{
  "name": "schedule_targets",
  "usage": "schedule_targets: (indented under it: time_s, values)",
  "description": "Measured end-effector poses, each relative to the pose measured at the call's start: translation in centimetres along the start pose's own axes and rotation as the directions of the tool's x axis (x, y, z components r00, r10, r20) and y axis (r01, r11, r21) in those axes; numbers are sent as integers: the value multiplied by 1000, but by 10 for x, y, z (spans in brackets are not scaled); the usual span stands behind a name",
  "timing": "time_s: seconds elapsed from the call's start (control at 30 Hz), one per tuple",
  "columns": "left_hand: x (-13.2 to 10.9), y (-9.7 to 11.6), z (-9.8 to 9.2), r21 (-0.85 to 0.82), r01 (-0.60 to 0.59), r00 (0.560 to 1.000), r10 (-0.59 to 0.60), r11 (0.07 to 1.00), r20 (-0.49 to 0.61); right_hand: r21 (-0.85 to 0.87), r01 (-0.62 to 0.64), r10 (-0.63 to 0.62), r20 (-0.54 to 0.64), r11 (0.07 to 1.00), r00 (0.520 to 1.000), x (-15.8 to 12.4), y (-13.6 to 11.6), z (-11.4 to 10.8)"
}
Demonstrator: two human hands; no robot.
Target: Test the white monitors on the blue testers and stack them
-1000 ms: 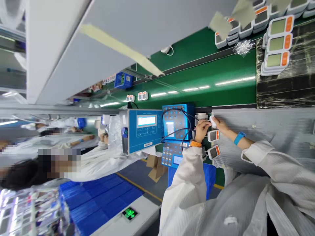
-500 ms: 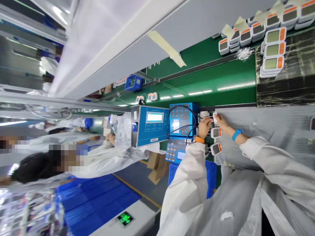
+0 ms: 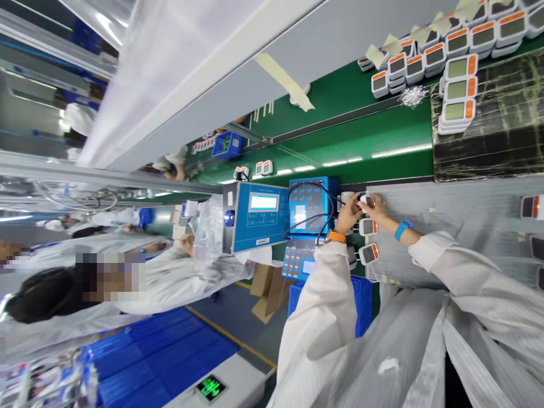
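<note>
My left hand (image 3: 348,213), with an orange wristband, and my right hand (image 3: 377,207), with a blue wristband, meet on a small white monitor unit with an orange button (image 3: 368,200). Both hands have their fingers closed on it, next to a blue test box (image 3: 312,207) with black cables (image 3: 323,218). Two more such units (image 3: 368,226) (image 3: 369,253) lie just beside my hands at the edge of the grey mat (image 3: 446,221).
A blue instrument with a lit screen (image 3: 255,218) stands left of the test box, with a blue keypad (image 3: 297,262) beneath. Stacks of monitor units (image 3: 457,93) sit beyond the green conveyor belt (image 3: 361,141). Co-workers in white coats (image 3: 140,277) work on the left.
My view has shifted slightly. My hands stay at the same spot by the test box, and the unit between them now shows its dark screen side.
</note>
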State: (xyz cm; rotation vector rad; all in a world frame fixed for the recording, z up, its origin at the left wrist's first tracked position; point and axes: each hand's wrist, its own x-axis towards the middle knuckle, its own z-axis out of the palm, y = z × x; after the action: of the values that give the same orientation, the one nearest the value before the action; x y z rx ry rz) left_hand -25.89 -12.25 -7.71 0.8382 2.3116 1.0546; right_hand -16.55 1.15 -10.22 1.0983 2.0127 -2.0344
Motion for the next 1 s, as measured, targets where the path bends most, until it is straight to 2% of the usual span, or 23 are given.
schedule_targets:
  time_s: [0.07,0.13,0.23,0.33,0.5,0.57,0.63,0.73,0.8,0.9,1.0]
  values:
    - [-1,3,-5,131,-35,997,26,991,67,-36,-10,11,29,999,1000,-4,3,-6]
    - [1,5,-9,203,-46,994,24,978,111,-48,62,-58,76,997,995,-7,7,-15]
    - [6,3,-12,153,-58,983,30,987,180,-55,180,-172,124,982,977,-6,15,-28]
    - [12,1,-13,84,-56,976,36,995,216,-111,229,-211,158,967,965,-4,21,-39]
    - [18,7,-12,229,9,965,-69,973,253,-362,316,-290,125,877,949,-9,33,-55]
    - [17,12,-14,262,40,955,-114,964,273,-416,341,-297,170,843,940,-19,41,-60]
    - [8,15,-19,269,78,961,-145,960,237,-462,397,-312,251,793,916,-31,48,-61]
    - [-19,16,-26,364,135,985,-164,921,49,-514,498,-365,342,698,866,-50,54,-54]
    - [-42,13,-24,435,158,986,-169,887,-13,-539,518,-376,357,665,855,-59,53,-44]
    - [-68,7,-8,419,143,978,-194,897,82,-562,494,-359,340,664,869,-61,48,-30]
    - [-76,1,11,377,177,966,-235,909,112,-552,475,-346,327,686,880,-57,43,-23]
